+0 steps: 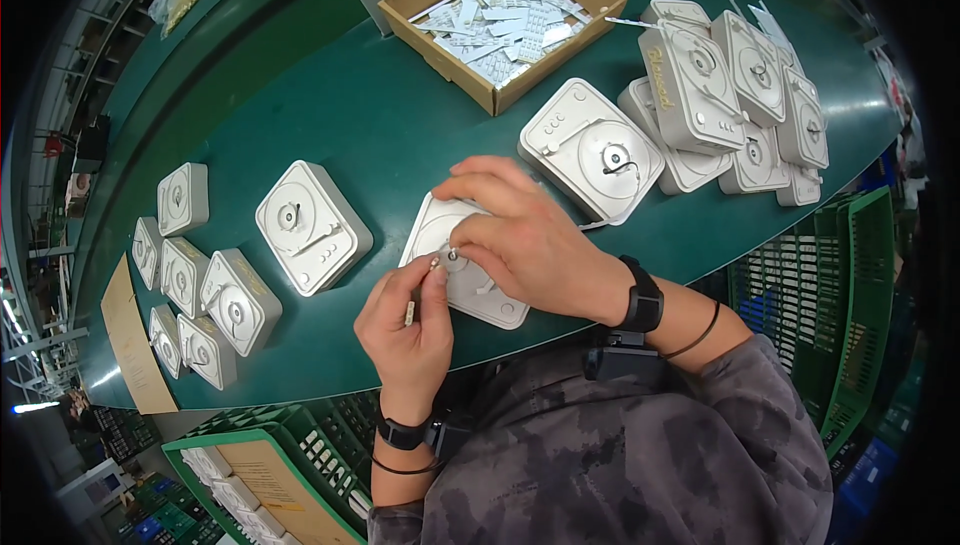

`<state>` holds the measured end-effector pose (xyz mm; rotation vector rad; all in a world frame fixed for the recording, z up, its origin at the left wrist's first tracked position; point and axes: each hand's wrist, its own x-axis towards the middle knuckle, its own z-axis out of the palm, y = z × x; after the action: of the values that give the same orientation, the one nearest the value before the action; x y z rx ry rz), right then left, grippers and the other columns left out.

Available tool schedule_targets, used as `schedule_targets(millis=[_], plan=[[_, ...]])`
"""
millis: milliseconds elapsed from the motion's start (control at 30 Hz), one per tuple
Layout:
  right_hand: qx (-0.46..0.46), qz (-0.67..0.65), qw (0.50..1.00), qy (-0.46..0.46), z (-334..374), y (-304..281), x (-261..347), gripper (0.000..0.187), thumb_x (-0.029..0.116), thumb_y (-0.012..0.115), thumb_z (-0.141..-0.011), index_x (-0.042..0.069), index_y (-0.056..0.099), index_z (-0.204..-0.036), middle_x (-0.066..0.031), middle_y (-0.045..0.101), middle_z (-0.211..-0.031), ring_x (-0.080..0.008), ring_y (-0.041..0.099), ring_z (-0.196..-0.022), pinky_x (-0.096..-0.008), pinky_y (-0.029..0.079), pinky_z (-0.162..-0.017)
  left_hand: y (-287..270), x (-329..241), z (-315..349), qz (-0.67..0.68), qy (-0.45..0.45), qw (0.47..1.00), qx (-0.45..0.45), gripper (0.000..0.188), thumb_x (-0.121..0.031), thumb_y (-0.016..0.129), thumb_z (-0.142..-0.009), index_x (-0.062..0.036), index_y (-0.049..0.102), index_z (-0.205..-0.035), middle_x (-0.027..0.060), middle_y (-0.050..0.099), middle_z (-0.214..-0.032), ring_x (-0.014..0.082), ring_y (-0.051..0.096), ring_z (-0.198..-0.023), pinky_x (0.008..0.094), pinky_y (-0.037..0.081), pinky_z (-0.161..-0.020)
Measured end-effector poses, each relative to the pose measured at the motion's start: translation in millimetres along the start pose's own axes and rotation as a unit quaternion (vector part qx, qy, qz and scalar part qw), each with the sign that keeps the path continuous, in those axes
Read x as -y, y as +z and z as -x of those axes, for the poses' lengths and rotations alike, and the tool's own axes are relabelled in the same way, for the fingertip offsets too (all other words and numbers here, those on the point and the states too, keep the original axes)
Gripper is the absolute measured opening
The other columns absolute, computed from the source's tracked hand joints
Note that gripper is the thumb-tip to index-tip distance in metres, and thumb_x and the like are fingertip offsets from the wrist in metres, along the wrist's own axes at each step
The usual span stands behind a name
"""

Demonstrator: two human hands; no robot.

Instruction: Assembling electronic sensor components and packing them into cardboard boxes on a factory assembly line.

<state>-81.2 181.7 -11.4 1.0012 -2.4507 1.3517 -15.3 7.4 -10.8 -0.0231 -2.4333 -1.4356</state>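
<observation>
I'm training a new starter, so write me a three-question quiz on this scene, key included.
1. True or false: the left hand and right hand both reach over one white case.
2. What fills the carton? (a) black cables (b) pale strips (c) green bottles
3. Fill in: the table is ____ in colour.

Key: 1 true; 2 b; 3 green.

Counted stock

White turntable-shaped units (312,228): six grouped left, one left of middle, one in middle, one right of middle, at least six stacked right. Left hand (405,335): one; right hand (535,245): one. Cardboard box (440,57), far: one.
</observation>
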Motion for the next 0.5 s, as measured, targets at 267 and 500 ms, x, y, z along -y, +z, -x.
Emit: schedule_targets(millis=[267, 500], plan=[[0.032, 0.025, 0.999, -0.01, -2.6, 2.7, -3.8, 0.009, 0.001, 0.071, -0.077, -0.003, 0.066, -0.083, -0.0138, 0.06, -0.122, -0.0344, 0.05, -0.125, -0.0414, 0.046, -0.1, 2.0, -3.8, -7.1, -0.045, -0.021, 0.997, 0.052, 0.01, 0.001, 0.07, -0.088, -0.0009, 0.069, -0.098, 0.0106, 0.067, -0.082, 0.0183, 0.06, -0.064, 0.0281, 0.049, -0.06], [0.0, -0.075, 0.997, 0.018, 0.8, 4.4, -10.6, 0.005, -0.002, 0.068, -0.079, -0.003, 0.063, -0.082, -0.0144, 0.06, -0.122, -0.0343, 0.051, -0.12, -0.0397, 0.046, -0.097, 3.2, -4.5, -9.9, -0.087, 0.01, 0.993, 0.073, 0.01, 0.001, 0.07, -0.088, -0.0013, 0.067, -0.098, 0.0107, 0.067, -0.083, 0.0195, 0.061, -0.066, 0.0287, 0.049, -0.06]])
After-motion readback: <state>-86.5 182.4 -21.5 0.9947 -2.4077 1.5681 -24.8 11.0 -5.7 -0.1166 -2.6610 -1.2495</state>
